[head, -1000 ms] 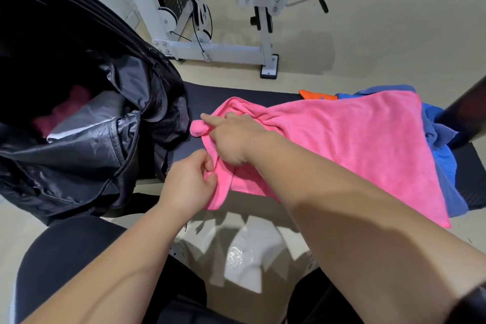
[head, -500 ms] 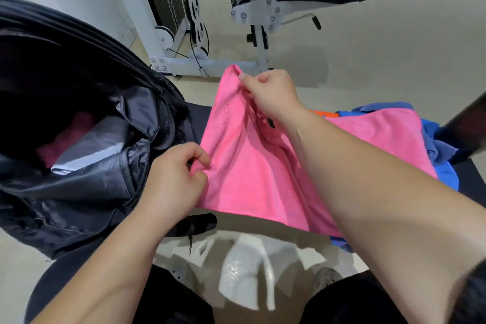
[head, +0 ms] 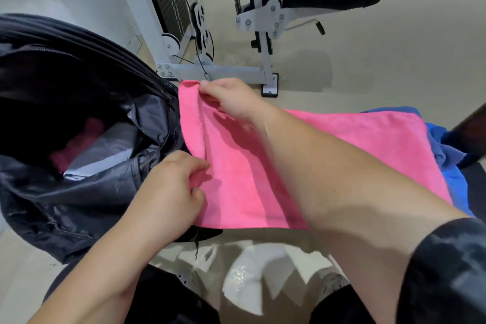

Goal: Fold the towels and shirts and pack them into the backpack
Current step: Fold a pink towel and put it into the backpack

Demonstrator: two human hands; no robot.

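Progress: partway, by my reading.
- Backpack point(head: 79, 179) stands open at 9 o'clock of the towel, mouth towards the person. Two folded pieces are already inside: a pink one point(head: 76, 144) and a grey-white one point(head: 105, 155), side by side and touching.
- Pink towel point(head: 302, 166) lies spread across the surface point(head: 479, 192), not yet folded. Its left edge is lifted just beside the backpack's mouth.
- Blue garments point(head: 447, 163) are heaped under and beyond the towel's edge at 3 o'clock, unfolded. How many is hard to say.
- Left to do: fold this towel, pack it, then fold and pack the blue heap.

Hands:
- Right hand point(head: 234, 102) pinches the towel's far left corner at 12 o'clock, thumb and fingers closed on the hem.
- Left hand point(head: 173, 187) pinches the near left edge at 7 o'clock, fingers curled into the cloth.

Materials:
- Towel: soft microfibre nap, matte, roughly rectangular, with a stitched hem. It drapes limply and will likely fold flat without springing back.
- Backpack: dark, thin, slightly glossy fabric, crumpled, with a mesh pocket and a zip line. The slack walls may need holding open.
- Blue heap: thinner cloth, creased.
- Gym machine point(head: 210, 34) at 12 o'clock: white metal frame, black padded seat.
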